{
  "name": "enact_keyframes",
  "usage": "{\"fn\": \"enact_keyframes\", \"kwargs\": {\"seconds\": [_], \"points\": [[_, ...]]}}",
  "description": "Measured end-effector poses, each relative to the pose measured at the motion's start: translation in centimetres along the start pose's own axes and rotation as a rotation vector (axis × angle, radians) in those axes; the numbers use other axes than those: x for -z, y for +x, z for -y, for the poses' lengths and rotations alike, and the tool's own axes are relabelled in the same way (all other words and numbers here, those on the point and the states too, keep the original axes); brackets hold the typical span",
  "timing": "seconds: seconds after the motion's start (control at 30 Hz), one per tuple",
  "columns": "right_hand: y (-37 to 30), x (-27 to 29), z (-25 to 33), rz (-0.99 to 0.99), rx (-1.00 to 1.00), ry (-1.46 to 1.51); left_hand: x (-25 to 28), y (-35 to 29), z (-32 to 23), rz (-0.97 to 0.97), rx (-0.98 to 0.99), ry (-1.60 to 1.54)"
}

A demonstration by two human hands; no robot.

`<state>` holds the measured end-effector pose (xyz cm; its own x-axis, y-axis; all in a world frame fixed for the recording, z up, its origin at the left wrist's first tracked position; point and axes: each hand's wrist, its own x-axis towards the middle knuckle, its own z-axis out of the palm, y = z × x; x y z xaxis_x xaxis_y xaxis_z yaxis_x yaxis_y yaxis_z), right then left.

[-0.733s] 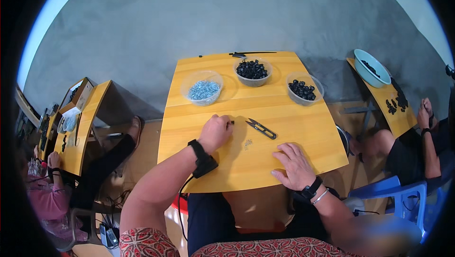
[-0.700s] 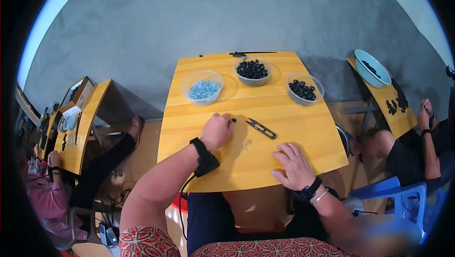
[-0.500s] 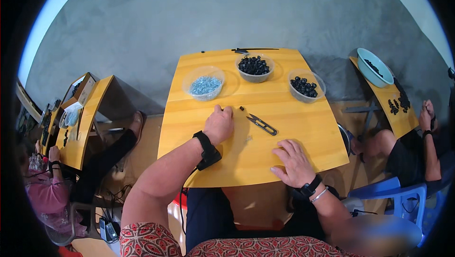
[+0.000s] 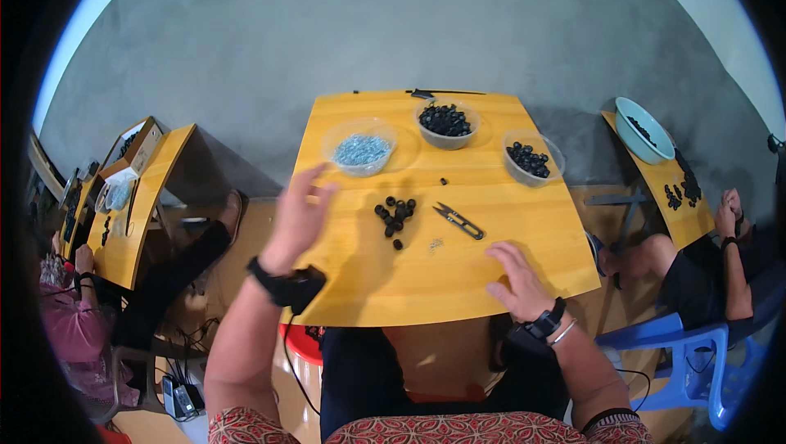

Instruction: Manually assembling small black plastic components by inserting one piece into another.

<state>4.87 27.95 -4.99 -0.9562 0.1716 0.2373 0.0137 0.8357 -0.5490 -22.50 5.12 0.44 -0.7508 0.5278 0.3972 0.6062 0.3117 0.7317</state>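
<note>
My left hand (image 4: 300,215) is raised at the left side of the yellow table (image 4: 360,288), empty, its fingers apart. To its right, a loose cluster of small round black parts (image 4: 395,216) lies on the tabletop, with one more black part (image 4: 398,244) just in front. My right hand (image 4: 524,287) is over the near right edge, fingers stretched and holding nothing. Between the hands lies a pair of black thread snips (image 4: 460,221), pointing up and left. A few tiny pale bits (image 4: 436,243) sit next to the snips. Farther back is a single black piece (image 4: 444,181).
Three clear bowls stand toward the back: one with light blue pieces (image 4: 361,150), two with black parts (image 4: 445,120) (image 4: 528,161). A dark, thin tool (image 4: 426,93) lies at the far edge. People sit at tables on both sides. A red stool (image 4: 303,344) is below left.
My left hand has lifted and drawn back left, and a cluster of black parts now shows where it was. My right hand has shifted slightly right.
</note>
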Motion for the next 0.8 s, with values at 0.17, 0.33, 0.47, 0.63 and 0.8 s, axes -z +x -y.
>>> {"fn": "enact_keyframes", "kwargs": {"seconds": [0.17, 0.33, 0.47, 0.63, 0.8], "points": [[0.6, 0.3, 0.1, 0.003, -0.003, -0.159, 10.0, -7.2, 11.0, -0.552, 0.479, -0.503], [1.3, -0.2, 0.7, 0.083, -0.008, -0.363, 6.2, -18.5, 27.5, -0.397, 0.906, -0.546], [2.4, -1.7, 1.7, 0.086, 0.039, -0.256, 0.9, -29.7, 44.1, -0.132, 0.803, -0.477], [2.7, -1.2, 0.0, 0.190, -0.043, -0.381, -13.8, -24.8, 41.5, -0.062, 0.993, -1.023], [3.2, -1.4, 0.1, 0.231, -0.048, -0.369, -20.6, -23.4, 40.2, -0.076, 1.077, -1.186]]}}
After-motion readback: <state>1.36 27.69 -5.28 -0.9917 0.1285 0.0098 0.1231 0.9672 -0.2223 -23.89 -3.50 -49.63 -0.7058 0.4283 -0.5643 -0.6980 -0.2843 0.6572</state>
